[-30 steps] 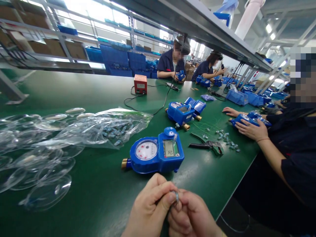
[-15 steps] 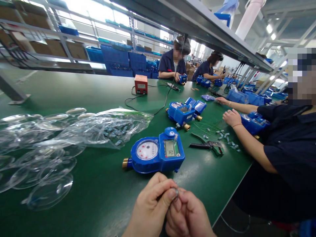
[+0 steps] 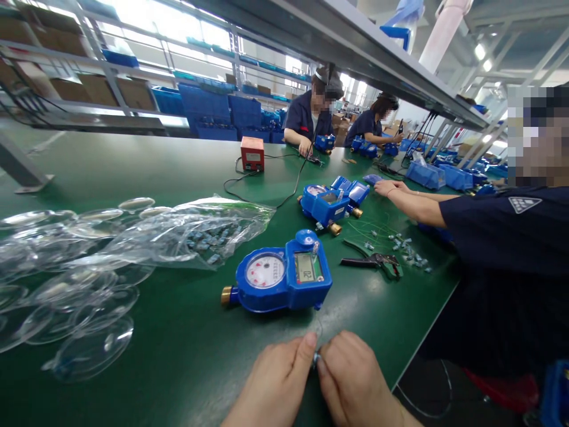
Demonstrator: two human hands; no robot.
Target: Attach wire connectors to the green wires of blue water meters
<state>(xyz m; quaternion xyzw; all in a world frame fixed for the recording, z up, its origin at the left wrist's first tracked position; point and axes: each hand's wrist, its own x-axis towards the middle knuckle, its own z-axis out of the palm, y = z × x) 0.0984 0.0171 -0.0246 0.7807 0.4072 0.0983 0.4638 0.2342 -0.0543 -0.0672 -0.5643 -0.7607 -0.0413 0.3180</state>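
Note:
Near the table's front edge, my left hand point(image 3: 281, 372) and my right hand point(image 3: 355, 370) are closed, with fingertips almost meeting. Between them shows a small blue-clear wire seal point(image 3: 315, 358), pinched from both sides. A thin wire loops up from it; much of the seal is hidden by fingers. Just beyond my hands, a blue water meter point(image 3: 280, 276) lies face up, with a round dial, a small display and a brass end at left. Right of the meter rest green-and-black pliers point(image 3: 377, 261), beside several loose seals point(image 3: 406, 249) with thin green wires.
Clear round covers point(image 3: 91, 350) and a plastic bag point(image 3: 213, 231) of small seals cover the left side. More meters point(image 3: 326, 204) stand behind the near one. A red box point(image 3: 252, 154) has trailing cords. A co-worker's arm point(image 3: 418, 204) reaches in from the right; others sit opposite.
My hands have lowered slightly and turned knuckles-up, with the seal still between them. The co-worker at right has leaned forward, hands together. One opposite has put down a meter and reached for a tool.

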